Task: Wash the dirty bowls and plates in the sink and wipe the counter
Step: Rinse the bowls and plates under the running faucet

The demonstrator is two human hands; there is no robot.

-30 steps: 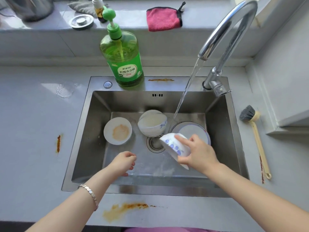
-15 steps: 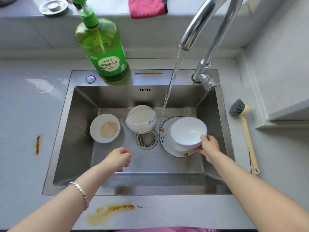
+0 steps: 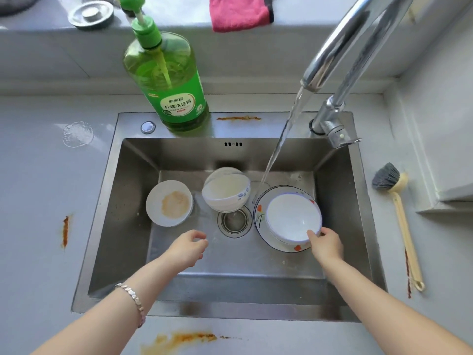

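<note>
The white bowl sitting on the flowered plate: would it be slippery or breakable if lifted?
Probably slippery: the white bowl looks glossy, and the water stream falls just beside it. Likely breakable too: it looks like glazed ceramic over a steel sink. It seems rigid, so the right hand pinching its rim should lift it whole.

Bright daylight, sharp, wide-angle edge distortion

The sink (image 3: 122,201) is dull, brushed metal, and the tap (image 3: 340,37) at 1 o'clock is mirror-shiny metal. The soap bottle (image 3: 166,73) at 11 o'clock is clear green plastic. The pink cloth (image 3: 238,14) at 12 o'clock looks fuzzy, and the white bowl (image 3: 291,216) at 4 o'clock is smooth and glossy.
</note>
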